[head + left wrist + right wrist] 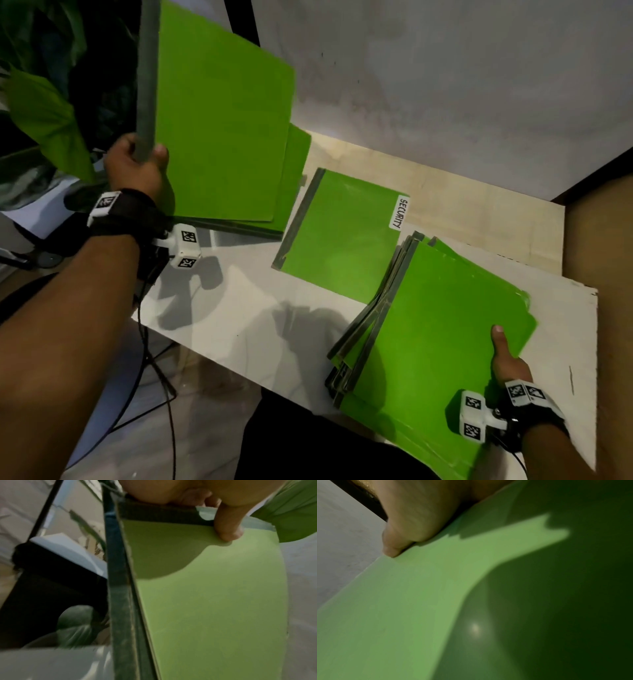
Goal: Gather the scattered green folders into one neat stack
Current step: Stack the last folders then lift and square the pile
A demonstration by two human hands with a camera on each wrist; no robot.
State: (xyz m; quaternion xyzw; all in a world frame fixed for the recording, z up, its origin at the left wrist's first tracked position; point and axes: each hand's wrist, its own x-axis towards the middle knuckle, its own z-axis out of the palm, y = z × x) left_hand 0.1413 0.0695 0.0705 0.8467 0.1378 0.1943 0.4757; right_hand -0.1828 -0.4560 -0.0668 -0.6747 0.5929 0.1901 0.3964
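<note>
My left hand [137,164] grips the grey spine of a green folder [222,133] and holds it raised and tilted above the table's left end. In the left wrist view the thumb [226,524] presses on that lifted folder [214,601]. Another green folder [298,157] lies partly hidden under it. A folder labelled SECURITY [342,236] lies flat mid-table. My right hand [507,363] holds the near right edge of a fanned stack of green folders [438,329], thumb on top, fingers hidden beneath. The right wrist view shows the thumb [412,524] on the top cover [402,608].
The white table [246,329] has its front edge near my body and its right edge by my right wrist. A grey wall [445,85] stands behind. Plant leaves [41,113] and cables [154,370] are at the left, off the table.
</note>
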